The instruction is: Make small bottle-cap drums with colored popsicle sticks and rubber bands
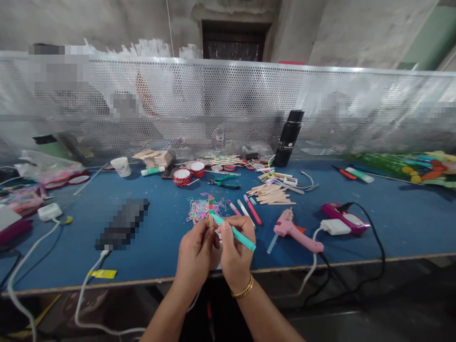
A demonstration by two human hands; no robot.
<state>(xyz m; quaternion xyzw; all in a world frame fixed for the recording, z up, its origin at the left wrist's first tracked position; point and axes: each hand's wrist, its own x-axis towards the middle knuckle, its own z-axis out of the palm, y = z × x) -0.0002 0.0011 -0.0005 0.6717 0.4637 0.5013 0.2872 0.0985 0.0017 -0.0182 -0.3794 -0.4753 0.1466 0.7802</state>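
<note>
Near the front edge of the blue table, my left hand [194,254] pinches a wooden craft stick [211,203] held upright, its upper part coloured in bands of red and green. My right hand [237,251] grips a turquoise marker [244,239], with its tip at the stick just above my left fingers. Behind the stick lies a heap of small pastel plastic clips or rings [199,209], too small to tell which. Right of my hands lie several more markers [252,210], pink, white and red.
A pink glue gun [297,232] with a cord lies to the right, before a pile of plain craft sticks [270,194]. Pliers [225,181], red-rimmed round containers [182,177] and a black bottle [288,138] stand farther back. A phone [123,223] on a cable lies left.
</note>
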